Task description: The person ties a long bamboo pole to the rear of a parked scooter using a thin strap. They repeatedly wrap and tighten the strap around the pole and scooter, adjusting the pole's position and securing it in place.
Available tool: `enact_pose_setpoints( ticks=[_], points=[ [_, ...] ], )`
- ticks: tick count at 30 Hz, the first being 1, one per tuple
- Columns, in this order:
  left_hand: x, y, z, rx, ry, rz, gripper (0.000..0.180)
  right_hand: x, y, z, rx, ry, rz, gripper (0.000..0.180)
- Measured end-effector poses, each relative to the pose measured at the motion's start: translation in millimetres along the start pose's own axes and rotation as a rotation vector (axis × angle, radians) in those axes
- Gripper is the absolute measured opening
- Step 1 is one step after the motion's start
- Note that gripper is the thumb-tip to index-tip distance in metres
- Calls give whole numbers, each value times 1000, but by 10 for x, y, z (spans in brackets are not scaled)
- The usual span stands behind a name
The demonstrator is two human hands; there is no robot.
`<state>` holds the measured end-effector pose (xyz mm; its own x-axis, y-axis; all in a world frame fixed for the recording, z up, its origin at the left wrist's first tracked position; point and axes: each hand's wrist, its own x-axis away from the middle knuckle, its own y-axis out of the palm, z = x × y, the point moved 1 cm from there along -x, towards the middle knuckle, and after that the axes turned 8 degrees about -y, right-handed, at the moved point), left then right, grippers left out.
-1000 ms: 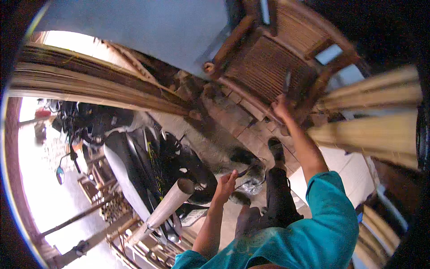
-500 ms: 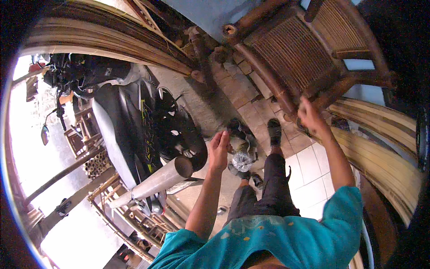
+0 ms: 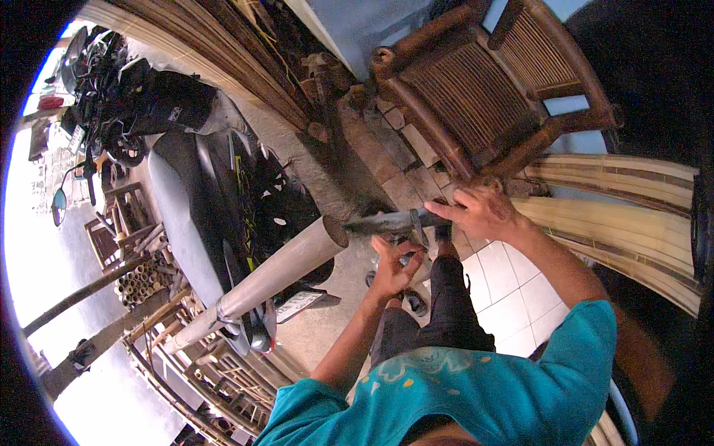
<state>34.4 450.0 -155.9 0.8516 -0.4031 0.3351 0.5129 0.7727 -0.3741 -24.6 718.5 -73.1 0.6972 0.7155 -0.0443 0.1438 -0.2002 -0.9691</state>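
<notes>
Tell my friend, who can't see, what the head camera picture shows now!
A person's right hand holds a long dark knife-like tool, with the left hand close by. A brown chair is ahead, and a motorbike is on the left.

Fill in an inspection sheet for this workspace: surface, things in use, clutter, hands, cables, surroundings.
Surface: white floor tiles beside rougher paving.
Things in use: long, dark tool, roughly level; its exact kind is unclear.
Clutter: thick pale pole at left; stacked tubes beyond.
Hands: right hand grips the tool's right end; left hand is just below it, contact unclear.
Cables: nothing seen.
Surroundings: motorbike at left, brown slatted chair ahead, pale strips at right.
</notes>
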Motion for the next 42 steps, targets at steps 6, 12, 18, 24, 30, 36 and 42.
enact_pose_setpoints(
  ticks=[6,12,18,24,30,36,42],
  points=[
    [-422,-109,644,40,293,40,24,-74,-465,236,-9,-196,29,60],
    [-417,490,616,446,-58,-61,15,388,-46,904,93,76,-200,54],
    [30,646,188,355,-409,-227,20,1515,1209,2712,-208,1035,57,41],
    [116,440,165,-174,-190,238,19,1749,3157,3409,23,989,-18,59],
    [849,187,12,381,-494,256,26,1996,3710,3560,-248,1180,370,57],
    [1934,-47,228,690,-366,484,25,148,1915,625,-718,660,271,44],
    [3210,-892,24,887,-170,575,21,-873,381,-3453,-1497,60,-2,48]
  ],
)
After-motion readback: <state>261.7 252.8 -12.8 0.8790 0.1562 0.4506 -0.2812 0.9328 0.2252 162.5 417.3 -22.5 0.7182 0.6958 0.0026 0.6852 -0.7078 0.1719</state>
